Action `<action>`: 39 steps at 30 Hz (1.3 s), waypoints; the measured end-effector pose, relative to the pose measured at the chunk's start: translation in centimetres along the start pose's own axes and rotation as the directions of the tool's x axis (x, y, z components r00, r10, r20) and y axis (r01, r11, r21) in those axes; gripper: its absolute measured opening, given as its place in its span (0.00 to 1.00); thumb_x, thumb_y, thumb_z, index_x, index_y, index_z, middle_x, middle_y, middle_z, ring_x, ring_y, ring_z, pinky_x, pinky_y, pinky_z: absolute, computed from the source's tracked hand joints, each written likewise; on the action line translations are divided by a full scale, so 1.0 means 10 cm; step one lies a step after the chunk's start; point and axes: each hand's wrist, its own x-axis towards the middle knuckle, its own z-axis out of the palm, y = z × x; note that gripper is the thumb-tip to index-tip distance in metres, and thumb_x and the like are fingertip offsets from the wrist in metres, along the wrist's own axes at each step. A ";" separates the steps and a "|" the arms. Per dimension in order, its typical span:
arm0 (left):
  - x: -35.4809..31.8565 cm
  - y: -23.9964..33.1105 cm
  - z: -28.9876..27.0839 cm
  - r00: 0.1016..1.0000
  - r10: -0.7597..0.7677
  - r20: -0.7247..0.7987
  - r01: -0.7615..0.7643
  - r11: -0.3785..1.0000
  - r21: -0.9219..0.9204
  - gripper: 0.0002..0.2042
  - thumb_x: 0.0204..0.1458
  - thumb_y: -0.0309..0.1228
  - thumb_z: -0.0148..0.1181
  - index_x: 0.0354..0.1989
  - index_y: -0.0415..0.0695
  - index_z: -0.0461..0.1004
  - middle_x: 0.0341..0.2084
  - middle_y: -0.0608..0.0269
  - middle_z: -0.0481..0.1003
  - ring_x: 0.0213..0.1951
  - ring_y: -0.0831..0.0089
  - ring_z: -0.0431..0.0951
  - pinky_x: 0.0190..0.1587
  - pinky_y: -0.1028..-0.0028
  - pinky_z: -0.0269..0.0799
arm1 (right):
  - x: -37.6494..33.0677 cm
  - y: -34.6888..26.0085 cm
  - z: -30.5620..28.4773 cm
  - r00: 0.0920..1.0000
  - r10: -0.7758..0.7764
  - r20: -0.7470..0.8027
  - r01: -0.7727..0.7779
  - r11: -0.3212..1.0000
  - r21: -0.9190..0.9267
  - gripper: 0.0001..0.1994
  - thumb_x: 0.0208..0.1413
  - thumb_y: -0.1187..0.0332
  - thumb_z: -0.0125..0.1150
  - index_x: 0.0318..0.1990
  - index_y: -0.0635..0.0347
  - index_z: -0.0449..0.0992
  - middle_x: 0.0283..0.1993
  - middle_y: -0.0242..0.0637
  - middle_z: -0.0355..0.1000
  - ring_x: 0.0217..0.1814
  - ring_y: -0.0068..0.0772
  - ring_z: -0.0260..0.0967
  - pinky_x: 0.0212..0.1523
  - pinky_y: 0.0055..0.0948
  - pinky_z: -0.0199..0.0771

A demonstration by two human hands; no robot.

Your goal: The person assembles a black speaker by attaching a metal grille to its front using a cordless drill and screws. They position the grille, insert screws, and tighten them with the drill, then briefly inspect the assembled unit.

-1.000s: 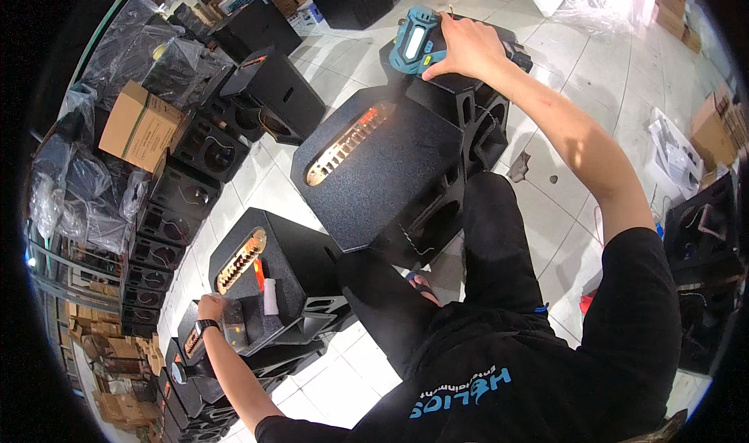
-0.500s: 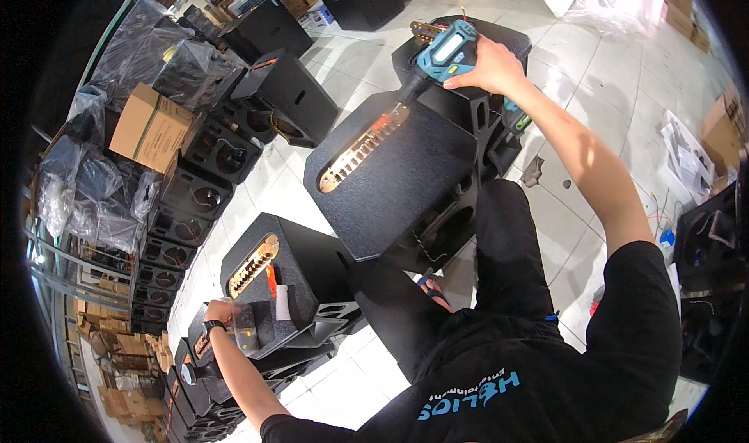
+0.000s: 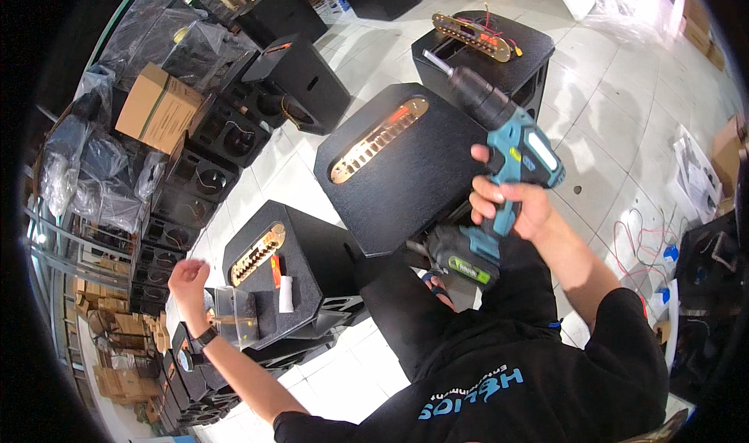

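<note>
My right hand is wrapped around the handle of a teal and black cordless drill, lifted over my lap. Its bit points up and left, apart from the black speaker cabinet in front of me. Set into that cabinet's upper face is a long gold panel with a row of terminals. My left hand is raised beside a clear plastic box, fingers curled together; what they hold, if anything, is too small to tell. The box stands on a second cabinet bearing another gold panel.
A white tube and a red-orange item lie near the box. Behind the middle cabinet, another cabinet carries a loose gold panel with wires. Speaker boxes and a cardboard carton line the left. Red wires lie on the floor at right.
The drill has come off the middle cabinet's gold panel and back toward me, in my right hand. My left hand has risen out of the plastic box.
</note>
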 end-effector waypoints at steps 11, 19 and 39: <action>-1.06 1.30 2.53 0.905 0.166 0.392 0.400 -0.015 -0.916 0.10 0.66 0.30 0.60 0.52 0.42 0.79 0.49 0.58 0.81 0.48 0.69 0.82 0.56 0.64 0.81 | -0.56 0.61 0.42 0.978 -0.080 -0.190 -0.092 0.653 -0.751 0.15 0.56 0.71 0.69 0.48 0.64 0.72 0.33 0.33 0.75 0.36 0.30 0.74 0.44 0.32 0.73; -1.16 1.60 2.70 0.851 0.146 0.504 0.524 -0.224 -0.822 0.11 0.69 0.39 0.54 0.53 0.48 0.74 0.48 0.66 0.80 0.47 0.73 0.83 0.51 0.71 0.85 | -0.73 0.72 0.23 0.994 -0.106 0.036 0.067 0.311 -0.948 0.06 0.58 0.68 0.70 0.39 0.58 0.81 0.38 0.32 0.79 0.50 0.33 0.76 0.56 0.37 0.72; -1.13 1.64 2.79 0.798 0.161 0.581 0.602 -0.247 -0.759 0.11 0.67 0.39 0.58 0.52 0.47 0.77 0.45 0.66 0.81 0.46 0.73 0.82 0.49 0.75 0.83 | -0.38 0.08 0.25 0.990 -0.093 0.109 0.114 0.046 -0.992 0.15 0.50 0.62 0.78 0.41 0.57 0.81 0.37 0.39 0.80 0.38 0.45 0.78 0.40 0.39 0.77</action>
